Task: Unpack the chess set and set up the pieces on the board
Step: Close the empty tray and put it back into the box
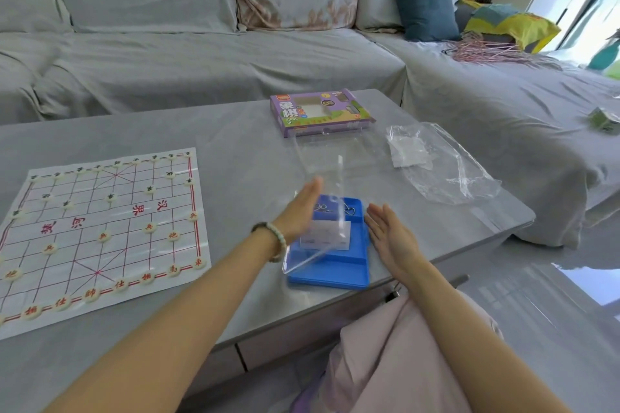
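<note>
Paper board [100, 231] lies flat at the left of the table [235, 144], with round pieces [150, 228] seated on its lines at both ends. Blue tray [335, 273] sits at the near edge, with a clear lid [322, 178] tilted over it. Left hand [302, 211] and right hand [391, 235] flank the tray, fingers straight, gripping nothing. Left hand's contact with the lid: blurred, undetermined. Purple box [320, 111] and plastic bag [446, 174] lie beyond.

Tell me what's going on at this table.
A person has the pieces already laid out on the paper board. Both hands are open, the left hand at a clear lid tilted over the blue tray, the right hand beside it. The purple box and a plastic bag lie behind.
</note>
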Demonstrator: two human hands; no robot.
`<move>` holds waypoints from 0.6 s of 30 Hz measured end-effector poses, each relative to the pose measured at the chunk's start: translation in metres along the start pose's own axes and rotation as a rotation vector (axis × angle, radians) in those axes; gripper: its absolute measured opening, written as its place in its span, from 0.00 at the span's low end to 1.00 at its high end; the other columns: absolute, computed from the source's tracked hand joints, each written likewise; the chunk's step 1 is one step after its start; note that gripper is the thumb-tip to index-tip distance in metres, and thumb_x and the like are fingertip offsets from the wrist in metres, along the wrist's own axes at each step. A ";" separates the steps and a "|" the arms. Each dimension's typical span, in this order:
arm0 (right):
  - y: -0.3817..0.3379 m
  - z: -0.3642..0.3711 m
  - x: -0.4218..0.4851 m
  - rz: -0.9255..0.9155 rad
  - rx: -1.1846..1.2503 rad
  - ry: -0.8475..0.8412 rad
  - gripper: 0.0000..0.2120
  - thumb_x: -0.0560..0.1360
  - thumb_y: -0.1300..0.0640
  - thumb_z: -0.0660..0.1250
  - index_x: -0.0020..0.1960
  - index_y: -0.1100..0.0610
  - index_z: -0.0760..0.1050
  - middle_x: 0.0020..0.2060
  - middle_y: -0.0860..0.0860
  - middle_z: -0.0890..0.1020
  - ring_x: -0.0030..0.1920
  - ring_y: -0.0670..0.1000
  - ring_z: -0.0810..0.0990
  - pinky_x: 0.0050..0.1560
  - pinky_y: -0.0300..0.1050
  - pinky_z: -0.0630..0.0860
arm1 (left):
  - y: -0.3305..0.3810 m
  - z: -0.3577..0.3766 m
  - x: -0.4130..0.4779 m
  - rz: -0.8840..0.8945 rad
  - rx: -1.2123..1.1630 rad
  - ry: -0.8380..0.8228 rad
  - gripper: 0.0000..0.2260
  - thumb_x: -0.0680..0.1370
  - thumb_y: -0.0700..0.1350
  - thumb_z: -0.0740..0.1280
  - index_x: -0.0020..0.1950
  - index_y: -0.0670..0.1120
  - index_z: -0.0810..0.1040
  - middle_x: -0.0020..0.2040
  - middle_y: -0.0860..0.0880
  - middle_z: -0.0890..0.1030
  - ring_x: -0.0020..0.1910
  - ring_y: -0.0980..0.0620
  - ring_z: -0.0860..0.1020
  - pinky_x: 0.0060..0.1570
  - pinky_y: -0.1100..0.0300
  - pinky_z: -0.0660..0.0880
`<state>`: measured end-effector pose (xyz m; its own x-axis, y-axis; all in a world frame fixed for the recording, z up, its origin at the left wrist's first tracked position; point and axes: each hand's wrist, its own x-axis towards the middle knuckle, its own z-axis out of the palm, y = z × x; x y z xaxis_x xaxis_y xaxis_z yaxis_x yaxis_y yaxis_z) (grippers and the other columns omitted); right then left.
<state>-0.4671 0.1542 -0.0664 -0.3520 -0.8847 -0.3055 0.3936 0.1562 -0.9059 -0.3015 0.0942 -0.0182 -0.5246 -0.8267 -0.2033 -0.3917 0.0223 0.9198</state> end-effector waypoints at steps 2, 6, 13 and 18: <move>0.000 -0.006 -0.001 0.008 -0.091 0.036 0.24 0.82 0.49 0.48 0.72 0.63 0.61 0.71 0.55 0.67 0.70 0.53 0.66 0.72 0.46 0.61 | -0.024 0.018 0.010 0.013 0.443 -0.030 0.30 0.78 0.63 0.43 0.76 0.49 0.51 0.77 0.49 0.51 0.76 0.48 0.47 0.73 0.46 0.46; 0.008 -0.015 -0.001 -0.142 -0.671 0.122 0.25 0.82 0.47 0.48 0.61 0.63 0.74 0.60 0.58 0.77 0.59 0.54 0.75 0.63 0.51 0.69 | -0.052 0.033 0.016 0.006 0.856 0.053 0.34 0.77 0.64 0.52 0.76 0.51 0.41 0.76 0.49 0.38 0.75 0.45 0.37 0.73 0.44 0.45; 0.024 -0.018 0.004 -0.345 -1.132 -0.001 0.18 0.81 0.49 0.53 0.58 0.55 0.78 0.56 0.47 0.79 0.58 0.52 0.75 0.58 0.48 0.71 | -0.058 0.026 0.016 -0.097 0.500 0.250 0.53 0.64 0.70 0.66 0.75 0.43 0.45 0.75 0.43 0.54 0.73 0.43 0.55 0.72 0.48 0.55; 0.010 -0.007 -0.011 -0.204 -0.726 -0.038 0.18 0.82 0.51 0.49 0.55 0.53 0.78 0.52 0.47 0.80 0.51 0.44 0.78 0.51 0.34 0.72 | -0.055 0.027 0.012 0.036 0.569 0.216 0.50 0.67 0.70 0.63 0.75 0.50 0.37 0.77 0.47 0.40 0.75 0.47 0.43 0.74 0.50 0.47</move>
<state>-0.4651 0.1689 -0.0739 -0.3228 -0.9397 -0.1128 -0.3395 0.2262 -0.9130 -0.3068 0.0985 -0.0802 -0.4035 -0.9137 -0.0477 -0.7503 0.3006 0.5888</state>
